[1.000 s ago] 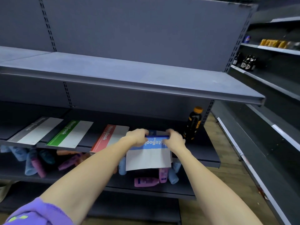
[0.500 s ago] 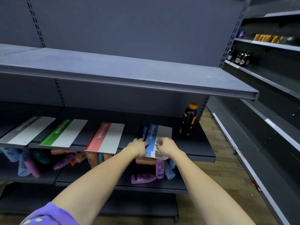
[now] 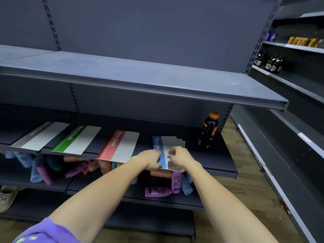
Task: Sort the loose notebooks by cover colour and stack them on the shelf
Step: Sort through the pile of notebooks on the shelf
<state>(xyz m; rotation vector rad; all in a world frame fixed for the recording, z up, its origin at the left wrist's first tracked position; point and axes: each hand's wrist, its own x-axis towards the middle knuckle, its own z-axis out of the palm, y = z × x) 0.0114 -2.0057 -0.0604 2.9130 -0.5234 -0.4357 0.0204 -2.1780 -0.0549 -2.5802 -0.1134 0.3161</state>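
Since a second ago, when both hands were holding the blue notebooks up off the shelf with the covers facing the camera, the blue stack (image 3: 172, 146) is now lying flat on the middle shelf (image 3: 219, 165), at the right end of a row with the red notebook (image 3: 121, 146), the green notebook (image 3: 77, 139) and the grey notebook (image 3: 42, 135). Both hands are resting on its near end: the left hand (image 3: 150, 159) is curling its fingers over the near left corner of the blue strip, and the right hand (image 3: 180, 157) is pinching the white part of the top cover with bent fingers. Judging by the back edge, the blue stack is lying fanned, with several corners showing, and its near end is hanging past the shelf lip over the bottles (image 3: 157, 192) on the lower shelf. That overhang looks like the main risk: if the hands are letting go before squaring the pile and pushing it back, the top copies could be sliding forward and dropping among those bottles. A hard push is carrying its own hazard, since the dark bottle (image 3: 208, 130) with the orange cap is standing near the stack's right rear and could be getting knocked over. The red notebook is overhanging the lip too.
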